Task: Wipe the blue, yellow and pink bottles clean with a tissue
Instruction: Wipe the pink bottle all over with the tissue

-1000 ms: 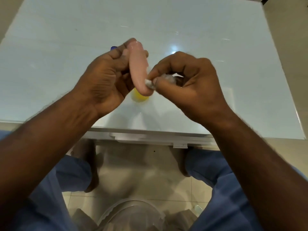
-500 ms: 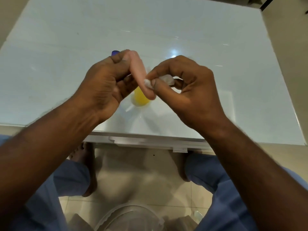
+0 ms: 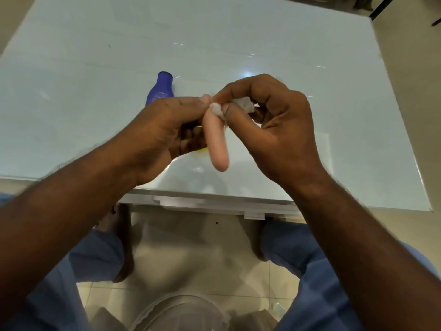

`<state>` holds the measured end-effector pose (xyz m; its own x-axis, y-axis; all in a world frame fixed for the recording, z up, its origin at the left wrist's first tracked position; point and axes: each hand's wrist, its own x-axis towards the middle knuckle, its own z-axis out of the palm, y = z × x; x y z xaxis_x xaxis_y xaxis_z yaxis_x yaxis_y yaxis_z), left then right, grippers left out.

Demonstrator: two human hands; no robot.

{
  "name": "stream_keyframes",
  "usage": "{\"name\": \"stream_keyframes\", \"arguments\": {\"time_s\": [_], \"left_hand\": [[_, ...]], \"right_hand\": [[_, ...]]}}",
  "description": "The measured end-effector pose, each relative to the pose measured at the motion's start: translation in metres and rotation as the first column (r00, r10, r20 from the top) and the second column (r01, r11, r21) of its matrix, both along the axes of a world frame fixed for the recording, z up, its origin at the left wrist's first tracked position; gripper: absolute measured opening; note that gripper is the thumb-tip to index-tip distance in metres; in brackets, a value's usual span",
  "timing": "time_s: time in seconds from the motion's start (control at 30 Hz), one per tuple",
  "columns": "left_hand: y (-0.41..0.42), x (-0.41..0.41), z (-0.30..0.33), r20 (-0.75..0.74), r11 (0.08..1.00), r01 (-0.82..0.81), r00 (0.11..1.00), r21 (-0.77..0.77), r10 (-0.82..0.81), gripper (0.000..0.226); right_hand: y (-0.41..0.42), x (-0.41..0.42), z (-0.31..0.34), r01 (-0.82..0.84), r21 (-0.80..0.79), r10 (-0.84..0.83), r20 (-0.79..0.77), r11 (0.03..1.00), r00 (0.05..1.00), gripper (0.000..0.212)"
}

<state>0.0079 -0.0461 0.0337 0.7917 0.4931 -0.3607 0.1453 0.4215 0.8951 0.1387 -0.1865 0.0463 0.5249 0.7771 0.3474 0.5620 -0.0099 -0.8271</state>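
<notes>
Over the near edge of the glass table [image 3: 310,56], both hands are raised with the pink bottle [image 3: 216,142] between them. The left hand [image 3: 164,130] has its fingers curled round the bottle's upper end, gripping it so the rounded lower end hangs down toward the person, tilted a little. The right hand [image 3: 274,125] pinches a small wad of white tissue [image 3: 217,108] between thumb and forefinger and presses it against the top of the pink bottle, just where the left fingertips meet it; more of the tissue pokes out behind the curled fingers. The blue bottle [image 3: 161,90] stands on the table beyond the left hand, partly hidden by the knuckles. A sliver of the yellow bottle [image 3: 202,150] peeks out under the left palm, beside the pink one; how it sits I cannot tell. Below the table edge, blue trouser legs [image 3: 90,263] and a tiled floor [image 3: 191,254] show, along with a clear plastic container [image 3: 181,314] at the bottom.
</notes>
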Motion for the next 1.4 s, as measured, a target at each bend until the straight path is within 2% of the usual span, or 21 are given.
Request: {"name": "stream_keyframes", "arguments": {"time_s": [0.07,0.2,0.33,0.4,0.57,0.63,0.7,0.77,0.83,0.9,0.97,1.13,1.2,1.33,1.4], "left_hand": [[0.001,0.001,0.0,0.007,0.998,-0.033,0.999,-0.051,0.034,0.018],[0.016,0.005,0.001,-0.039,0.974,-0.203,0.979,-0.102,0.2,0.038],[0.007,0.004,-0.005,-0.06,0.99,-0.123,0.991,-0.073,0.119,0.048],[0.001,0.004,-0.007,-0.052,0.993,-0.102,0.994,-0.051,0.1,0.046],[0.018,0.006,-0.002,-0.06,0.947,-0.316,0.948,-0.059,0.313,0.046],[0.019,0.004,-0.001,-0.064,0.964,-0.265,0.963,-0.014,0.264,0.034],[0.008,0.003,-0.005,-0.066,0.992,-0.108,0.991,0.071,0.113,0.019],[-0.002,0.002,-0.008,-0.065,0.994,-0.026,0.997,0.11,0.034,0.016],[-0.001,0.003,-0.007,-0.043,0.995,-0.086,0.995,0.041,0.088,0.021],[0.008,0.005,-0.003,-0.047,0.979,-0.203,0.978,-0.004,0.202,0.038],[0.016,0.005,0.001,-0.057,0.964,-0.267,0.962,0.008,0.267,0.033],[0.007,0.001,-0.003,-0.057,0.989,-0.11,0.992,0.099,0.116,0.024],[0.006,0.002,-0.004,-0.053,0.987,-0.132,0.989,0.092,0.137,0.025],[0.019,0.005,0.002,-0.061,0.95,-0.301,0.95,0.08,0.306,0.028],[0.019,0.004,0.001,-0.075,0.955,-0.247,0.962,0.164,0.261,0.029]], "right_hand": [[-0.002,0.001,0.0,-0.002,-0.011,0.002,0.0,1.0,1.0,0.013],[-0.004,0.001,0.001,-0.033,-0.028,0.031,-0.039,0.999,0.999,0.017],[0.0,0.0,0.0,-0.008,-0.004,0.007,-0.039,1.0,0.999,0.015],[0.0,0.001,0.0,-0.013,0.011,0.013,-0.027,1.0,1.0,0.016],[-0.001,0.003,0.0,-0.043,0.028,0.043,0.007,0.999,0.999,0.02],[-0.001,0.002,-0.001,-0.03,0.022,0.029,0.014,0.999,0.999,0.02],[0.0,0.001,-0.003,-0.021,0.022,0.02,0.013,1.0,1.0,0.017],[0.001,0.001,-0.004,-0.025,0.021,0.024,0.029,0.999,0.999,0.015],[0.0,0.002,-0.004,-0.033,0.015,0.032,0.042,0.999,0.999,0.015],[0.0,0.003,-0.003,-0.041,0.014,0.041,0.028,0.999,0.999,0.016],[0.0,0.003,-0.003,-0.05,0.014,0.05,0.023,0.999,0.998,0.018],[0.001,0.002,-0.007,-0.07,0.02,0.069,0.044,0.997,0.997,0.015],[0.0,0.002,-0.006,-0.066,0.028,0.065,0.046,0.997,0.997,0.015],[0.001,0.0,-0.005,-0.07,0.026,0.068,0.063,0.997,0.996,0.016],[0.003,0.0,-0.006,-0.046,0.02,0.045,0.045,0.999,0.998,0.018]]}}
